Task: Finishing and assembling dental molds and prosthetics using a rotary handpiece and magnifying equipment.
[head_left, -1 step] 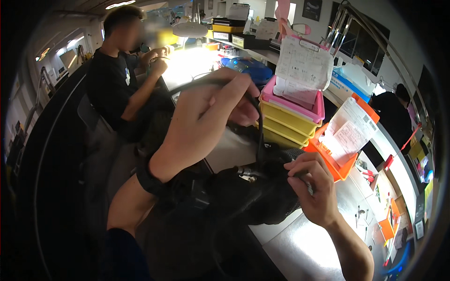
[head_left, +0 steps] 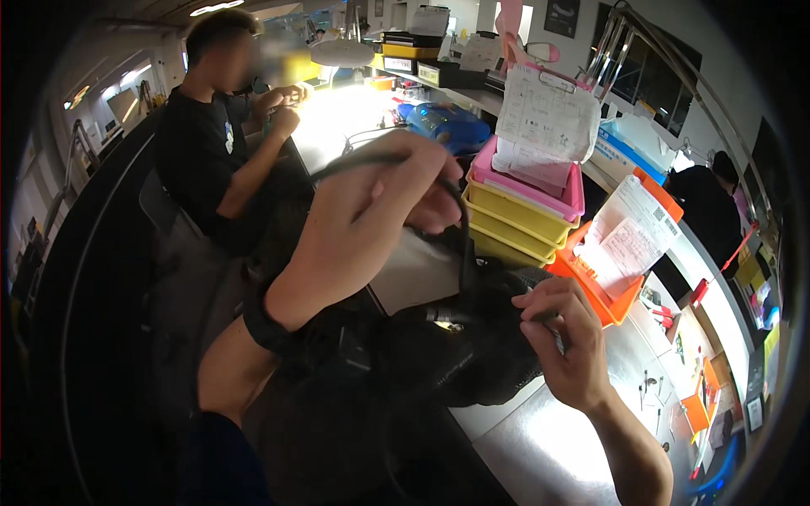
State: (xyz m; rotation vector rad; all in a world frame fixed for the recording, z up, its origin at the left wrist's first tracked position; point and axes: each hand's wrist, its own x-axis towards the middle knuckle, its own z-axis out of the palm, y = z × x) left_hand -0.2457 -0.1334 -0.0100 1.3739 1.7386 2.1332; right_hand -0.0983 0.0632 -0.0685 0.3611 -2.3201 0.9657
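My left hand [head_left: 367,215], raised in the middle of the view, is closed on a black cord [head_left: 466,249]. The cord runs across the back of the hand and hangs down past the fingertips. Below it lies a dark, soft-looking black bundle [head_left: 485,363] with a mesh surface at its edges and a small shiny metal part [head_left: 445,325]. At the bundle's right edge my right hand [head_left: 567,341] has its fingers curled together. Something dark and narrow shows between them, too small to name.
Stacked yellow and pink trays [head_left: 515,215] stand beyond the bundle, with a paper sheet upright on top. An orange bin [head_left: 620,308] with papers is to their right. Small loose parts lie on the metal bench [head_left: 548,438]. A co-worker [head_left: 202,152] sits at the far left.
My left hand has dropped slightly, and the cord bows out more beside its fingers. The metal part on the bundle shows less. My right hand has hardly moved.
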